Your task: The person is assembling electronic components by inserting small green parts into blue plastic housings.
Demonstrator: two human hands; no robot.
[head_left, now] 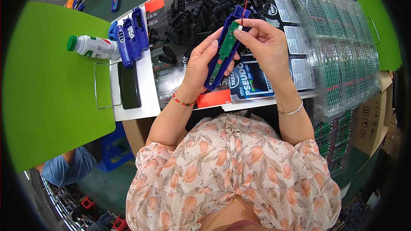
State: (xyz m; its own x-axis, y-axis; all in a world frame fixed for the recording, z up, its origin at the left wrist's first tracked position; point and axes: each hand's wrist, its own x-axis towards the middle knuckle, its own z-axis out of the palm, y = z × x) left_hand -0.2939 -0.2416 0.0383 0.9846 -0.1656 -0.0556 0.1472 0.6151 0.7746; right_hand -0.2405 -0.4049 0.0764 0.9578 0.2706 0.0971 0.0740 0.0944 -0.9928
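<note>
My left hand (199, 64) is wrapped round a long blue plastic housing (210, 84), held tilted above the table with its hollow side up. Inside the housing lies a narrow green circuit board (228, 42). At the board's upper end my right hand (269, 45) has thumb and forefinger closed about a small white wire connector (239, 28). A thin red wire (245, 10) rises from there. Whether the connector is seated in the board cannot be made out. Behind the housing is a pile of black plastic parts (186, 21).
At left, several blue housings (130, 38) lie beside a white bottle with a green cap (96, 47) and a dark phone (129, 85). Clear trays of circuit boards (334, 51) are stacked at right. Green panels (55, 85) flank the printed table covering (165, 90).
</note>
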